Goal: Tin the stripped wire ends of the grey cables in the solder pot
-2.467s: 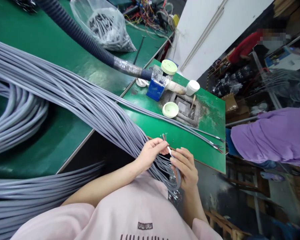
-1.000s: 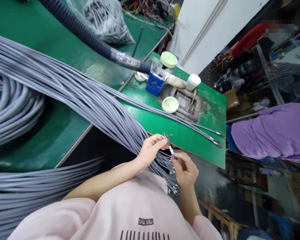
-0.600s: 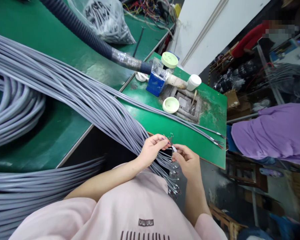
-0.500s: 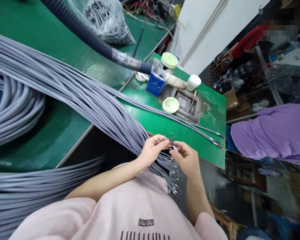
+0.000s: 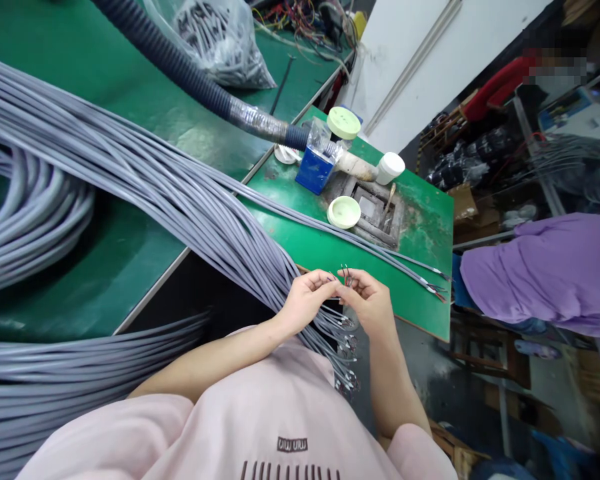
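Observation:
My left hand [image 5: 307, 298] and my right hand [image 5: 370, 300] meet in front of my body, both with fingers pinched on the thin wires [image 5: 345, 272] at a cable's end. Dark wire tips stick up between the fingertips; the rest of that end is covered by my fingers. Behind and below my hands, a thick bundle of grey cables [image 5: 195, 193] comes in from the left and hangs over the table edge, with several stripped ends [image 5: 347, 380] dangling. A few separate grey cables [image 5: 330, 232] lie across the green table, their bared wires [image 5: 437, 291] near its right edge.
On the green table [image 5: 300, 247] stand a soldering pot [image 5: 373, 217], a pale green dish [image 5: 344, 212], a white tub [image 5: 391, 167] and a blue box [image 5: 314, 170] joined to a black hose [image 5: 180, 73]. A person in a purple top [image 5: 540, 273] is at right.
My right hand has moved slightly left and its fingers have closed in on the wires. The fanned wire tips and white sleeve seen before are now mostly covered.

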Tool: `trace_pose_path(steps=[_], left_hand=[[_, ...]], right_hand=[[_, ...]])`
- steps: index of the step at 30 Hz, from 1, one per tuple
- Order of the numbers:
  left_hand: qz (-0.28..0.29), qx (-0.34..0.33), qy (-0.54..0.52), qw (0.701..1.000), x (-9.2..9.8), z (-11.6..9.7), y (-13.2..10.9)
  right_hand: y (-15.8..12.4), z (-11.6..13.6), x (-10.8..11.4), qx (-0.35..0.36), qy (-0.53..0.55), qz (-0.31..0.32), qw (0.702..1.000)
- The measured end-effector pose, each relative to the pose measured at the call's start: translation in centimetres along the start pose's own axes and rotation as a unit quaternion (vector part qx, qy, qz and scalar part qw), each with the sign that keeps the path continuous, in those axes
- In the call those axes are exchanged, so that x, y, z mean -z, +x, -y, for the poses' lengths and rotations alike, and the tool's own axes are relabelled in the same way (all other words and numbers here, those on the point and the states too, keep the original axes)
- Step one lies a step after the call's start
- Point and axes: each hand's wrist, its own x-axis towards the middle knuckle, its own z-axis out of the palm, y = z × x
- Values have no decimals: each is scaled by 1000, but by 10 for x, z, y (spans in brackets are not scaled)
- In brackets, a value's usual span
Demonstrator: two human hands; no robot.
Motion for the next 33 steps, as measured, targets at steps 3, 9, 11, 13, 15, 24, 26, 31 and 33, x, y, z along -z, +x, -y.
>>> trace_pose_path(steps=[3, 9, 11, 13, 15, 24, 26, 31, 33], left_hand=[[-7, 3, -13, 1000, 0, 2, 0], [3, 2, 0, 1000, 3, 3, 1], [4, -5, 11, 1000, 3, 3, 2], [9, -15, 19, 1000, 2, 5, 4], [21, -27, 23, 999, 0, 9, 5], [27, -213, 269, 939, 17, 1, 19], [25, -311, 391, 866, 29, -15, 29], [0, -426, 569, 703, 48, -34, 53], [2, -456, 611, 647, 51, -30, 57]], right_hand=[[2, 0, 0, -21, 8, 8, 1000], [7, -4, 1, -6, 18, -2, 1000], [9, -5, 2, -8, 19, 3, 1000], [10, -7, 2, -15, 26, 9, 1000], [12, -8, 3, -26, 35, 10, 999], [45, -2, 48, -1, -57, -39, 998], [63, 4, 69, 26, -121, -51, 991], [122, 18, 104, 46, -351, -71, 932], [146, 21, 107, 26, -436, -68, 897]])
